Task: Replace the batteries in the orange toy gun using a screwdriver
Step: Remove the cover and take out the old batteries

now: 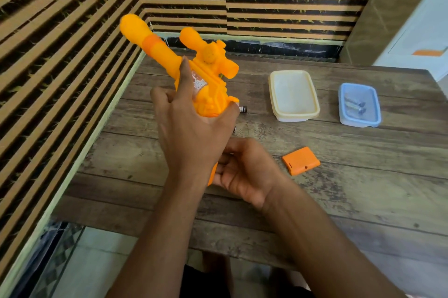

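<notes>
Mostly out of sight, toy gun (213, 90) handle, right hand (242, 171) tight around it, left hand (191, 130) tight around the body.

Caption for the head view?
The left hand and right hand hold the orange toy gun above the table, battery cover lying detached nearby.

There is one gun (208, 74). There are two hands: one left hand (191, 133) and one right hand (242, 169). There are two boxes on the far right, one white box (294, 94) and one blue box (358, 123). In the blue one lie two batteries (355, 106), a bit blurry. One orange lid (300, 160) lies nearer. Two small dark bits (243, 109) peek out just right of the gun; I cannot tell what they are. There is one table (363, 188).
</notes>
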